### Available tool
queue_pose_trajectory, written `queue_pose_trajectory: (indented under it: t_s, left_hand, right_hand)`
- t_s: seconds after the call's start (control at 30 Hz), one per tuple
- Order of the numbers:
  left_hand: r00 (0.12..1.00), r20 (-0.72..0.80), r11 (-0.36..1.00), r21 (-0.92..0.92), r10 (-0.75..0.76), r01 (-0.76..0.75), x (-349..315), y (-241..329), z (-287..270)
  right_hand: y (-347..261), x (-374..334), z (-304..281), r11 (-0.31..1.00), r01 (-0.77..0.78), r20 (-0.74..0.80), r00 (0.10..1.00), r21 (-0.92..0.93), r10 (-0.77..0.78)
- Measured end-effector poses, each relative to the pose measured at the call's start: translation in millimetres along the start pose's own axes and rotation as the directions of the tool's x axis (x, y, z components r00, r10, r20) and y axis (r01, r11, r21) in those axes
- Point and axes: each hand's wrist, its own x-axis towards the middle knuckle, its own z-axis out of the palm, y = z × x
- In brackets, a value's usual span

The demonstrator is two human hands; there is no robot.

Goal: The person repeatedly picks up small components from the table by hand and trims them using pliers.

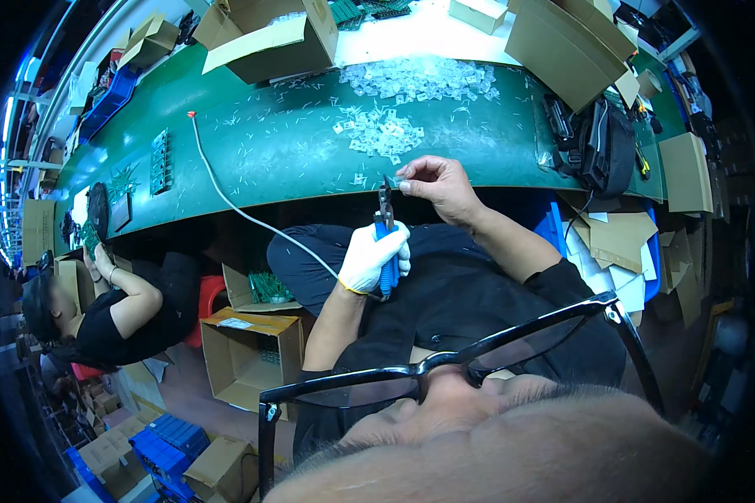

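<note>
My left hand, in a white glove with a yellow cuff edge, is closed round the blue handles of side cutters. Their jaws point up, toward the table's near edge. Bare and pinched at the fingertips, my right hand is just right of the jaws. It holds a small clear plastic piece, mostly hidden by the fingers. Beyond both hands, a small pile of clear plastic pieces lies on the green table. A larger heap of such pieces is behind it.
A grey cable runs from the table to my left wrist. Cardboard boxes stand at the back, and a black bag lies at the right. Thin clear offcuts are scattered about. Another person sits at the left, holding a green board.
</note>
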Motion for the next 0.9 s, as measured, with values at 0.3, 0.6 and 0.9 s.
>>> queue_pose_trajectory:
  t_s: [0.3,0.6,0.9]
  left_hand:
    - [0.995,0.101,0.988,-0.152,0.008,0.007,5.7,-30.1,-17.2]
    - [0.996,0.090,0.975,-0.220,0.008,0.012,-2.4,-28.9,-11.9]
    - [0.994,0.106,0.975,-0.220,0.010,0.014,3.4,-29.6,-16.9]
  right_hand:
    - [-3.5,36.8,-7.6,0.772,0.069,-0.112,0.978,-0.632,-0.179]
    - [0.6,87.5,-13.4,0.306,0.436,0.225,0.814,-0.846,-0.536]
    - [-36.5,103.7,-126.9,0.127,-0.069,-0.133,0.780,-0.989,-0.612]
